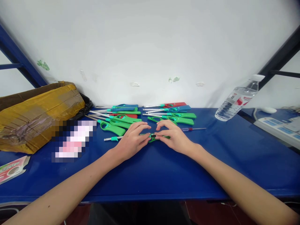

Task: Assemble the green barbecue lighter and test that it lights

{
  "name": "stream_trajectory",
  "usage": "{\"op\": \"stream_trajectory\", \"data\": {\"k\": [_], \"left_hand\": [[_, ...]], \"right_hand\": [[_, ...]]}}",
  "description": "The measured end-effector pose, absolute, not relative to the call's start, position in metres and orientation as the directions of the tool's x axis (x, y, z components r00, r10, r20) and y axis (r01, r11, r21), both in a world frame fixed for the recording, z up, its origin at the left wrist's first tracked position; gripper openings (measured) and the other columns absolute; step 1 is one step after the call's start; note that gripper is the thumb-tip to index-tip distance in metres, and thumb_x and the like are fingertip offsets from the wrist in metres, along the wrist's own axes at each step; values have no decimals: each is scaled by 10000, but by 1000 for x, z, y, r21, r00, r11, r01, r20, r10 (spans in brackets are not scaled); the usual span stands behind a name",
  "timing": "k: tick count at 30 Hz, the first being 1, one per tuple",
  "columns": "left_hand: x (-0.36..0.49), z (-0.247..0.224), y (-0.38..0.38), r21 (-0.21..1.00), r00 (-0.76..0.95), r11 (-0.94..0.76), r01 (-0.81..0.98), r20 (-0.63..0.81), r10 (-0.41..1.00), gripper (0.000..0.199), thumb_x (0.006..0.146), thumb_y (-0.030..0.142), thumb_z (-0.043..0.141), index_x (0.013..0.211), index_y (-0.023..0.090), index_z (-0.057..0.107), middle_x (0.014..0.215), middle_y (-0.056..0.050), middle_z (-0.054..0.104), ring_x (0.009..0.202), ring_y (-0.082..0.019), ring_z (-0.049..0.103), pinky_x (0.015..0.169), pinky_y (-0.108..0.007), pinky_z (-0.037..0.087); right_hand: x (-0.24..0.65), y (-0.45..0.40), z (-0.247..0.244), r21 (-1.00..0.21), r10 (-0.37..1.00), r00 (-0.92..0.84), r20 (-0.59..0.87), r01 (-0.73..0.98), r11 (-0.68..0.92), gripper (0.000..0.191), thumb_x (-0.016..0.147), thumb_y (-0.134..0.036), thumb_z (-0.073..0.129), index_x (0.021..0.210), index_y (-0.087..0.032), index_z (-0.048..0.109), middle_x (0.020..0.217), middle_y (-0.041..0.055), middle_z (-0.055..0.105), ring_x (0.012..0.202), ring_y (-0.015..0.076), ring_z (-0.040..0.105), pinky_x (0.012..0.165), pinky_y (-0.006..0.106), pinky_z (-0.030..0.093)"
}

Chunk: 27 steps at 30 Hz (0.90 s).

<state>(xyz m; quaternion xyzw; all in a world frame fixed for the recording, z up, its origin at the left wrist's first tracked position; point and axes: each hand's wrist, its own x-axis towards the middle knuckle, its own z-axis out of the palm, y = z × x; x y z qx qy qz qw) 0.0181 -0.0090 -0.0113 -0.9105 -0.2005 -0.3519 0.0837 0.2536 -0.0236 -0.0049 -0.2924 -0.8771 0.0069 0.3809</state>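
My left hand [134,137] and my right hand [174,137] meet over the blue table, both with thumb and finger pinched. Between their fingertips is a green long-nosed lighter [153,139], with a small dark part at its middle. Much of its body is hidden behind the fingers. To the left of my left hand, a metal tube with a teal collar [114,138] sticks out in line with it; whether the two are joined is hidden. Just beyond my right hand lies a thin screwdriver [193,129] with a purplish handle.
Several green, blue and red lighters lie in a left group [117,126] and a right group [182,120] by the wall. A taped cardboard box [42,115] stands at left, near a printed card [14,168]. On the right are a tilted-looking water bottle [236,100] and a power strip [278,129].
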Motion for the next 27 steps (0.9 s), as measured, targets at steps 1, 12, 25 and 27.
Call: {"op": "stream_trajectory", "data": {"k": [1,12,25,27], "left_hand": [[18,-11,-9,-12,674,-908,419,674,302,123,949,145,589,966,142,710,1185,-135,648,1197,-285,555,992,-483,511],[18,-10,-9,-17,666,-914,406,691,283,123,954,157,593,984,147,712,1136,-130,658,1156,-268,572,965,-469,530],[18,-6,-10,14,642,-906,423,701,310,144,952,179,594,973,163,736,1151,-136,650,1150,-269,577,971,-477,528],[18,-6,-9,16,637,-905,425,704,312,145,951,180,595,974,167,738,1150,-135,651,1149,-268,577,971,-480,527]], "right_hand": [[254,-24,-5,-246,524,-535,663,505,827,91,898,-196,660,889,-186,751,1024,102,657,1047,246,619,876,416,553],[250,-24,-6,-341,632,-463,621,567,750,95,831,-167,735,880,-232,784,1008,67,695,995,237,628,883,434,549],[250,-24,-1,-354,615,-476,629,529,772,125,871,-182,693,888,-254,793,1001,59,714,1022,239,629,888,437,548],[250,-24,-1,-355,607,-475,637,518,778,128,873,-178,691,883,-258,792,979,56,715,1017,239,630,886,440,547]]}}
